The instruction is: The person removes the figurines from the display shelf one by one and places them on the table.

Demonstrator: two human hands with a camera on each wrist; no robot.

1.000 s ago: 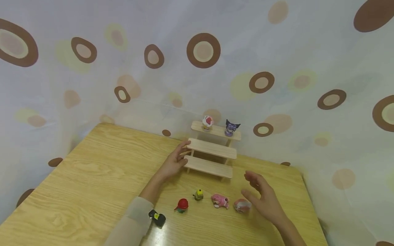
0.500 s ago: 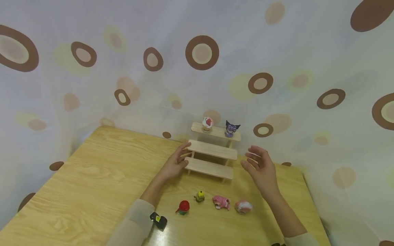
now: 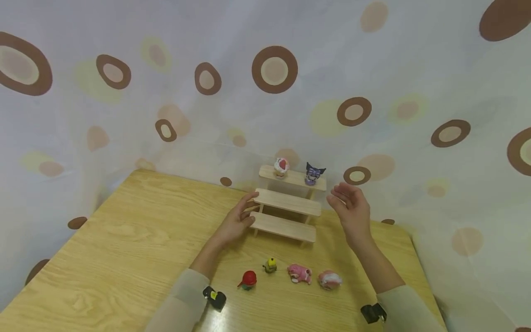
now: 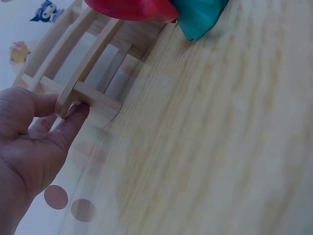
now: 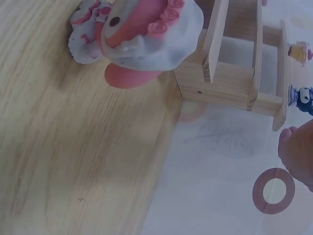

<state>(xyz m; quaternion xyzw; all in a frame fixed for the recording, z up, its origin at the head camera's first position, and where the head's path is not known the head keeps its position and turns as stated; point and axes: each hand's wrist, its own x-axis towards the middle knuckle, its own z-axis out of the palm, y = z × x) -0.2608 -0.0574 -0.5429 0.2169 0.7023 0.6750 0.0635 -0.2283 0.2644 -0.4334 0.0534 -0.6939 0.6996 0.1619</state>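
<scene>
A pale wooden stand with three long steps (image 3: 287, 203) is at the far side of the tabletop, a little right of the middle. The left hand (image 3: 233, 227) pinches the left end of its lowest step. The thumb is on one side of the wood and a finger is on the other.

The right hand (image 3: 352, 210) holds nothing. Its fingers are softly bent, and it is up in the air just beside the right end of the top step.

Two little toys are on the top step. On the left is a white toy with a red strawberry shape (image 3: 281, 168). On the right is a dark purple toy with pointy ears (image 3: 313, 174), the one nearest the right hand.

Four more toys are in front of the stand. From left to right there is a toy with a round red top and a green bottom (image 3: 249, 280), a small toy with a yellow top (image 3: 271, 265), a bright pink toy (image 3: 299, 273), and a pink toy with a white hood and pink roses (image 3: 330, 280).

The yellowish wood-grain tabletop (image 3: 124, 240) is under everything. Behind it is a pale sheet with brown rings and spots (image 3: 236, 27).
</scene>
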